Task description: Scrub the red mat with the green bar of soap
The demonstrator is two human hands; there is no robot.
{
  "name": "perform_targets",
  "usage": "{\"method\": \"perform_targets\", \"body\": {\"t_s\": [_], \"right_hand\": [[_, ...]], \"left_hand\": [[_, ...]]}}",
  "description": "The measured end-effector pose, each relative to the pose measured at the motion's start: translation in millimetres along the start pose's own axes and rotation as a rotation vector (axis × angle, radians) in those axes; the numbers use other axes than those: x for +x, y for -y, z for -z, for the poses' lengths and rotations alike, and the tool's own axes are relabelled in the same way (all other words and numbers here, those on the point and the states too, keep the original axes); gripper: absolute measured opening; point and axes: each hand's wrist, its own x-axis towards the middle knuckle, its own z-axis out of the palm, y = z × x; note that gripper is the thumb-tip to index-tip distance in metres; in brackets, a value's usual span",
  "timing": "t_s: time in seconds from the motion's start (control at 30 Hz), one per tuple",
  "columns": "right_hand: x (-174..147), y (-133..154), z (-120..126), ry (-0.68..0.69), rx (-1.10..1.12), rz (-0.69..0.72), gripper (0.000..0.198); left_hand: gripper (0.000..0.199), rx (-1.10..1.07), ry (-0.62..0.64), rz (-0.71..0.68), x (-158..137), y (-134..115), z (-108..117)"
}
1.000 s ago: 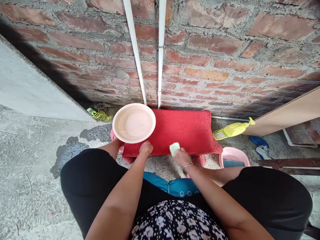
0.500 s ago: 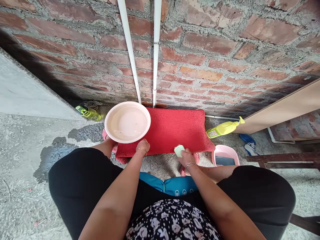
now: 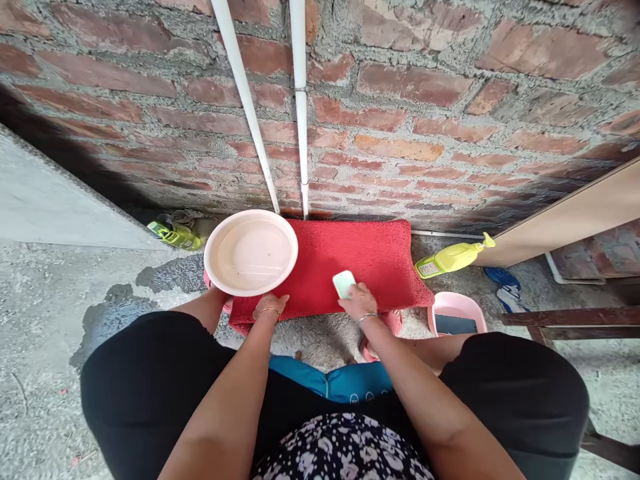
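Observation:
A thick red mat [image 3: 357,257] lies spread in front of me, its near edge hanging over a low support that I cannot see. My left hand [image 3: 271,306] rests on that near edge just below the basin, thumb stretched out to the right; its other fingers are hard to make out. Closed in my right hand [image 3: 359,303] is a pale green, rounded brush-like block [image 3: 344,284], held over the mat's near middle. Its underside is hidden. The cream basin [image 3: 251,253], with clear water in it, stands on the mat's left end.
A yellow pump bottle [image 3: 447,259] leans at the mat's right end. A pink tub [image 3: 459,303] holding a dark flat object is beside it. Left of the basin lies a yellow-green bottle [image 3: 183,237]. The brick wall [image 3: 380,153] with white pipes [image 3: 300,100] rises behind.
My right hand has carried the pale green block left and further onto the mat. My left hand has shifted left and down, its thumb now extended. The view has tilted slightly.

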Motion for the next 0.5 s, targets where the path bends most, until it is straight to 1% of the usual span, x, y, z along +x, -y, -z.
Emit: {"method": "perform_targets", "body": {"t_s": [0.07,0.13,0.2,0.23,0.3,0.37,0.43,0.5], "right_hand": [[7.3,35.1,-0.8,0.025,-0.025,0.116,0.037],[14.5,58.5,-0.4,0.040,-0.043,0.204,0.039],[21.6,68.4,0.7,0.058,-0.070,0.241,0.040],[25.0,67.9,1.6,0.068,-0.083,0.241,0.041],[31.5,55.6,4.5,0.080,-0.097,0.203,0.043],[36.8,28.3,9.5,0.073,-0.088,0.127,0.045],[40.0,-11.7,16.2,0.053,-0.057,0.009,0.043],[40.1,-59.3,23.8,0.028,-0.015,-0.149,0.042]], "left_hand": [[0.076,0.025,-0.007,-0.010,1.9,1.0,-2.1],[0.083,0.069,-0.025,-0.049,4.8,-0.1,-6.3],[0.086,0.105,-0.042,-0.086,9.2,-2.2,-11.5],[0.085,0.115,-0.043,-0.097,11.7,-3.2,-13.9],[0.081,0.120,-0.039,-0.101,16.1,-4.9,-17.0],[0.079,0.120,-0.041,-0.095,18.2,-6.1,-17.4],[0.079,0.111,-0.041,-0.086,17.1,-7.2,-15.7],[0.077,0.088,-0.034,-0.077,14.0,-8.2,-13.3]]}}
